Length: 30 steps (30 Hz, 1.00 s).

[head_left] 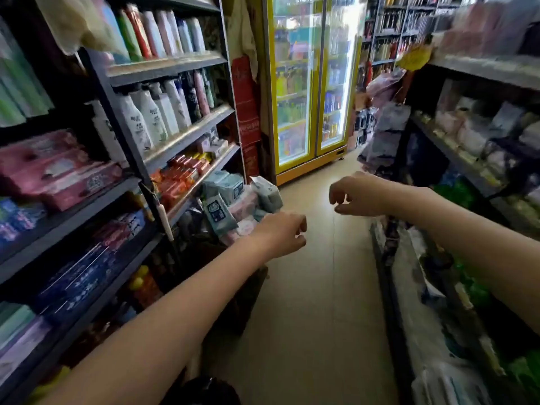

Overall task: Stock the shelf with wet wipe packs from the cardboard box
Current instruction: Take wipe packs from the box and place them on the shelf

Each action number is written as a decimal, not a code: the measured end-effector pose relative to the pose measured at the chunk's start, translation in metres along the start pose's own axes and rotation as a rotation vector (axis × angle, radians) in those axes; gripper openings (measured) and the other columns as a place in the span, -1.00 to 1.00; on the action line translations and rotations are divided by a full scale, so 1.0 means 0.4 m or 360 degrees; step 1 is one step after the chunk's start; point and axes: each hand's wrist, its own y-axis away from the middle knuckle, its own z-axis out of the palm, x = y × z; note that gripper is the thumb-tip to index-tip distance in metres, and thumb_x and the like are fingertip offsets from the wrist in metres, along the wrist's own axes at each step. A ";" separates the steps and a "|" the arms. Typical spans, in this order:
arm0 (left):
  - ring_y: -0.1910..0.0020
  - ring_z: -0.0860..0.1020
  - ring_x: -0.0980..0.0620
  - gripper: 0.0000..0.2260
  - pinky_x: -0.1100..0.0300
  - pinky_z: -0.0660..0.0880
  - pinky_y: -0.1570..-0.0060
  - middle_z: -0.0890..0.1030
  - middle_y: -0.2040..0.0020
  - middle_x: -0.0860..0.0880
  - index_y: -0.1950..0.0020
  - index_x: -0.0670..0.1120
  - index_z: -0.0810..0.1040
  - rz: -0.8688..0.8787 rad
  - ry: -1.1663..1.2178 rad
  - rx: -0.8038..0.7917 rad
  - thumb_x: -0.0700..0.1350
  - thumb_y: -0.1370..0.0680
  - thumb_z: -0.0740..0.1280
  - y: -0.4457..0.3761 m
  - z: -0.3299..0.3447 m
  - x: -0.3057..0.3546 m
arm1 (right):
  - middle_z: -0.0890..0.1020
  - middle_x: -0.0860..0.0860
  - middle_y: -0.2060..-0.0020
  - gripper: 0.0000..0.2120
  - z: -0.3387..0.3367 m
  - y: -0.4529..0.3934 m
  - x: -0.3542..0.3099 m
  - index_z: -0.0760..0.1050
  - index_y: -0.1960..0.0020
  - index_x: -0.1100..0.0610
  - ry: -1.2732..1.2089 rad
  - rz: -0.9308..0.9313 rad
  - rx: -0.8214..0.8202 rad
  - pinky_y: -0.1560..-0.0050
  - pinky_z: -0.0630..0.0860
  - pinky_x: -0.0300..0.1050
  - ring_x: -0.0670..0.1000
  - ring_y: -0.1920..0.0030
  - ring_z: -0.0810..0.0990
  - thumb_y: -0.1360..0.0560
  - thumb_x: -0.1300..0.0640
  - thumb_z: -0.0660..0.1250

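A heap of pale blue and pink wet wipe packs (233, 197) sits low at the left of the aisle, on top of a dark container whose sides are in shadow. My left hand (280, 233) hovers just right of the heap, fingers loosely curled and holding nothing. My right hand (355, 194) hangs over the aisle floor further right, fingers curled downward, also holding nothing. The dark metal shelf unit (187, 138) on the left holds bottles, red packs and pink tissue packs (55, 171).
A yellow-framed drinks fridge (312, 83) closes the far end of the aisle. A second shelf unit (467, 159) with bagged goods lines the right side. Tan floor tiles (315, 287) run between the two units. A dark round object (204, 390) sits at the bottom edge.
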 end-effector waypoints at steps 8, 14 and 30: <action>-0.08 0.52 -0.03 -0.81 0.16 0.39 0.06 0.57 -0.12 -0.07 -0.12 -0.10 0.51 -0.0371 0.0099 0.0021 -0.09 -0.55 0.24 -0.333 0.018 -0.330 | 0.56 0.07 -0.15 -0.74 0.071 -0.478 0.098 0.48 -0.21 0.15 0.0056 -0.0218 -0.0144 -0.08 0.40 -0.18 0.03 -0.15 0.49 -0.55 0.16 0.23; -0.07 0.58 -0.13 -0.86 0.19 0.43 0.04 0.63 -0.01 -0.16 -0.04 -0.16 0.57 -0.0881 0.0761 0.0086 -0.16 -0.52 0.31 -0.655 0.094 -0.657 | 0.52 0.11 -0.19 -0.73 0.139 -0.922 0.240 0.46 -0.24 0.15 0.0157 -0.0193 -0.0268 -0.09 0.40 -0.14 0.08 -0.19 0.48 -0.55 0.19 0.21; 0.06 0.55 -0.07 -0.77 0.24 0.49 0.11 0.61 -0.10 -0.11 -0.10 -0.19 0.58 -0.1302 0.0871 -0.0419 -0.13 -0.57 0.22 -1.234 0.339 -1.151 | 0.25 -0.02 -0.44 -0.53 0.541 -1.915 0.425 0.17 -0.45 -0.03 0.0540 -0.1165 -0.0548 -0.18 0.45 -0.06 0.10 -0.29 0.38 -0.58 0.26 0.05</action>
